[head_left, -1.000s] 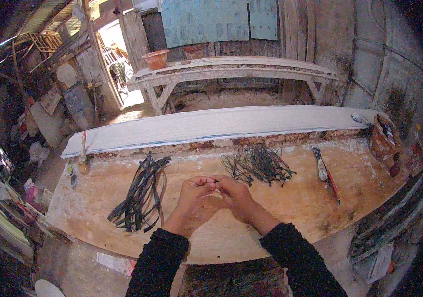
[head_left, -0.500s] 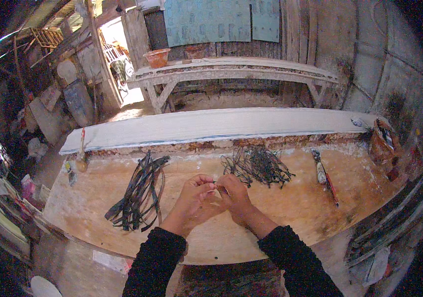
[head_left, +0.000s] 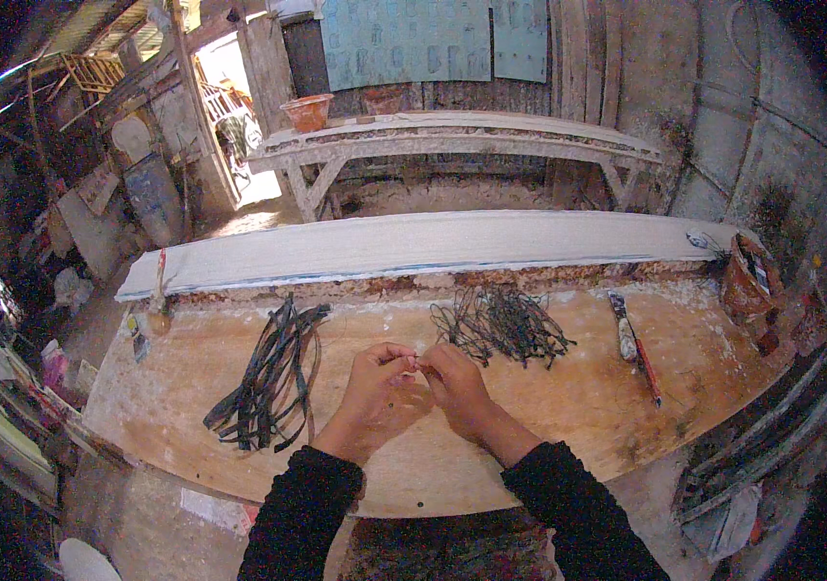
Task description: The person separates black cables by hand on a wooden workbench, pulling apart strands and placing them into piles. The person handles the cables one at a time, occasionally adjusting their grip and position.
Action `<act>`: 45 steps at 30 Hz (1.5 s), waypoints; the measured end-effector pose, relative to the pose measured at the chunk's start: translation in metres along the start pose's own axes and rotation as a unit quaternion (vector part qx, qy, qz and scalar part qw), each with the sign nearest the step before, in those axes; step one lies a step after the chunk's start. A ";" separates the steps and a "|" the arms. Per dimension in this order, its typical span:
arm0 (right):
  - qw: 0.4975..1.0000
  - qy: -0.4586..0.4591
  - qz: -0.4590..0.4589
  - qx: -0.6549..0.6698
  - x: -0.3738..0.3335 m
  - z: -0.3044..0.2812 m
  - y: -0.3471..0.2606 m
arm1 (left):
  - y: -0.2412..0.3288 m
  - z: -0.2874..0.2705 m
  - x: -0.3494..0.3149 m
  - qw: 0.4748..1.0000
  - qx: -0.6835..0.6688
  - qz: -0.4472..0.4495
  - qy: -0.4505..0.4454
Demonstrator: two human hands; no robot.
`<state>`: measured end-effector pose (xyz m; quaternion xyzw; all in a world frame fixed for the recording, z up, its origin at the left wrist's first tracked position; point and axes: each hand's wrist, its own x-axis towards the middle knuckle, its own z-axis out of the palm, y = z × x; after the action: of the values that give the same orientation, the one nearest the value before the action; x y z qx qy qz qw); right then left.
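My left hand [head_left: 381,389] and my right hand [head_left: 457,380] meet over the middle of the work board, fingertips pinched together. Between them is a thin dark strand, mostly hidden by the fingers. A bundle of flat black strips [head_left: 270,373] lies on the board to the left of my hands. Just beyond my right hand, toward the right, spreads a pile of thin, knotted-looking black cords [head_left: 512,327]. Neither hand touches the bundle or the pile.
The wooden board [head_left: 181,397] has a long white slab [head_left: 413,242] along its far side. A white-smeared tool [head_left: 624,334] and a red stick [head_left: 648,373] lie at right, near a brownish pot [head_left: 745,276]. A brush [head_left: 160,290] stands at left. Behind is a bench [head_left: 472,145].
My hands stay pinched together at nearly the same place, with small finger movements and a slight shift left. The strips, cords and tools lie as before.
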<state>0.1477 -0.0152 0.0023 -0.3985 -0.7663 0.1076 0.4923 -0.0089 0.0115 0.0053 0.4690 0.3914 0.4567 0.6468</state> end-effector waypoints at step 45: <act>0.804 -0.013 0.404 0.437 0.008 -0.003 0.008 | -0.021 0.002 0.004 0.979 0.062 0.192 0.003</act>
<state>0.1527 -0.0050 0.0047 -0.4134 -0.4148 0.6250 0.5162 -0.0007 0.0122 -0.0144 0.5739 0.3232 0.5484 0.5152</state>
